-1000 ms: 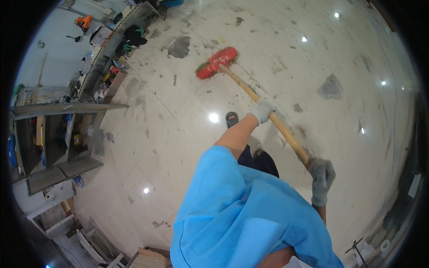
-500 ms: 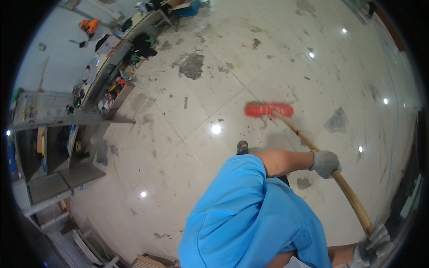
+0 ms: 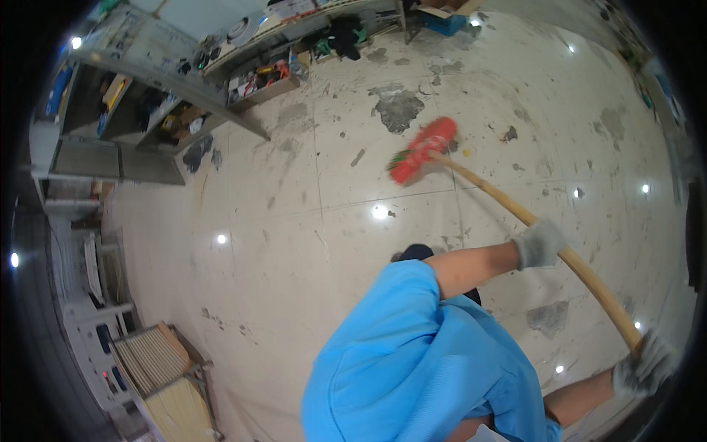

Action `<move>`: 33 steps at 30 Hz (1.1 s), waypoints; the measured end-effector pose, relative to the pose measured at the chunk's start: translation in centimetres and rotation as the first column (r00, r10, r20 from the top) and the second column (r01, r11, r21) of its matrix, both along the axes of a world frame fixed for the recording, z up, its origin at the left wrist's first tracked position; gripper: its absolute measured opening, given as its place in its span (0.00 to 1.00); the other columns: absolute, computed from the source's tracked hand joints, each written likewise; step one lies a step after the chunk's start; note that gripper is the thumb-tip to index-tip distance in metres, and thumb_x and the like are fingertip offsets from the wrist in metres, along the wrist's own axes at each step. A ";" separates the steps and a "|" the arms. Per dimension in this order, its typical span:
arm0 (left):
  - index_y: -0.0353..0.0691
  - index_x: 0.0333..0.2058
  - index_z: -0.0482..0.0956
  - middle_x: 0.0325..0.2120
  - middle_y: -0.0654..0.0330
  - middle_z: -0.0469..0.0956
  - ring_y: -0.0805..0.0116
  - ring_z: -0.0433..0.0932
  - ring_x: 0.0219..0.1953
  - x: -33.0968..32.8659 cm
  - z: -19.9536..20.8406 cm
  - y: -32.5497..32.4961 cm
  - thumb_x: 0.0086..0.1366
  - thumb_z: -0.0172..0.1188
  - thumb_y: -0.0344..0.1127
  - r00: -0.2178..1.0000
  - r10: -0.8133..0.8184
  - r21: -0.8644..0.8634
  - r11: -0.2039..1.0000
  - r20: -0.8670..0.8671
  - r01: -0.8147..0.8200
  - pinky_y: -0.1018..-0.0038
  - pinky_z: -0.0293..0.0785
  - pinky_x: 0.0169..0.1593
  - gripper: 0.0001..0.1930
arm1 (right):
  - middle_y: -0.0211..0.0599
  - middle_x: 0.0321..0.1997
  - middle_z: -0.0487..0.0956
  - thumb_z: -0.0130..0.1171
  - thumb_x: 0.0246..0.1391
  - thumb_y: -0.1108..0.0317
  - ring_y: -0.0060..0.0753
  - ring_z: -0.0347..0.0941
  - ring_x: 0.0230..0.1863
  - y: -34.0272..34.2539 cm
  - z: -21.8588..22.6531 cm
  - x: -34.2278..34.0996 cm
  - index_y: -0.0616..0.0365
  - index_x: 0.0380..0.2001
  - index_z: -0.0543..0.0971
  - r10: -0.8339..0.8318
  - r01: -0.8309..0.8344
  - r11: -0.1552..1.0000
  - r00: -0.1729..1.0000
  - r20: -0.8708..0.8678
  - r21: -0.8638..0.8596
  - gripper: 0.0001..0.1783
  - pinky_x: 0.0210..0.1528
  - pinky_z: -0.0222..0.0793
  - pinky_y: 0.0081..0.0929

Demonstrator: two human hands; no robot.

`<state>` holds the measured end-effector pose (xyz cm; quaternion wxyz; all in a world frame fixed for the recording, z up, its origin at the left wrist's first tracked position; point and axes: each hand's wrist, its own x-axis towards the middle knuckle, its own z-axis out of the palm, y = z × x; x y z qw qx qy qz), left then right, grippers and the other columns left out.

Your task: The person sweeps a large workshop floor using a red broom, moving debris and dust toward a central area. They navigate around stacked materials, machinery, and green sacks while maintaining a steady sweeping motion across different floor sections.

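Seen through the head camera, which I follow from a distance, a broom (image 3: 508, 204) extends diagonally over a worn, pale tiled floor (image 3: 280, 280). Its red head (image 3: 434, 140), with a little green at the lower end, is slightly blurred and lies ahead of the wearer, just below a dark grey patch (image 3: 399, 110) in the floor; I cannot tell how firmly the bristles press on the tiles. The wooden handle (image 3: 593, 283) slopes from the head toward the lower right. The left hand (image 3: 541, 243), in a pale grey glove, closes around the middle portion of this handle, the forearm crossing from a blue sleeve. The right hand (image 3: 646, 365), likewise gloved, is wrapped about the handle's near end, at the right side of the view; I cannot make out the separate fingers clearly. The blue shirt (image 3: 390, 353) fills the lower centre, and a dark shoe (image 3: 417, 252) shows just beyond it. At upper left I note a grey cabinet (image 3: 151, 163) with open compartments and, beside it, a box of tools (image 3: 269, 91) beneath a cluttered bench (image 3: 294, 26). A blue bin (image 3: 445, 24) stands at the top edge, well beyond the broom, and a ribbed tan object (image 3: 151, 361) rests at lower left.
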<state>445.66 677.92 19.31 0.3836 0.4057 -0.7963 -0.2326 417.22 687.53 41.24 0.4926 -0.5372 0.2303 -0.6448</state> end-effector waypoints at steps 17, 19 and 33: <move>0.38 0.51 0.76 0.38 0.47 0.80 0.50 0.79 0.43 23.6 -10.2 -18.2 0.57 0.59 0.32 0.742 0.659 0.077 0.752 -0.122 -0.655 0.61 0.75 0.50 0.21 | 0.28 0.25 0.69 0.52 0.66 0.55 0.28 0.68 0.33 -36.5 -4.6 33.2 0.55 0.29 0.74 0.378 -0.253 0.858 0.900 -0.216 0.448 0.16 0.54 0.64 0.37; 0.43 0.48 0.79 0.42 0.46 0.81 0.51 0.80 0.44 22.5 -6.5 -24.7 0.55 0.58 0.32 0.754 0.556 0.155 0.828 -0.351 -0.538 0.60 0.75 0.47 0.20 | 0.25 0.22 0.63 0.51 0.66 0.56 0.26 0.63 0.28 -39.4 0.0 33.8 0.51 0.26 0.72 0.357 -0.300 0.920 0.907 -0.223 0.251 0.16 0.49 0.63 0.37; 0.46 0.54 0.74 0.36 0.53 0.80 0.52 0.79 0.41 34.6 0.3 -35.1 0.50 0.63 0.30 0.858 0.510 0.315 0.806 0.058 -0.500 0.58 0.72 0.45 0.29 | 0.27 0.25 0.71 0.63 0.50 0.41 0.27 0.67 0.28 -54.6 1.0 36.7 0.54 0.34 0.74 0.477 -0.468 0.878 0.873 -0.105 0.098 0.26 0.33 0.58 0.25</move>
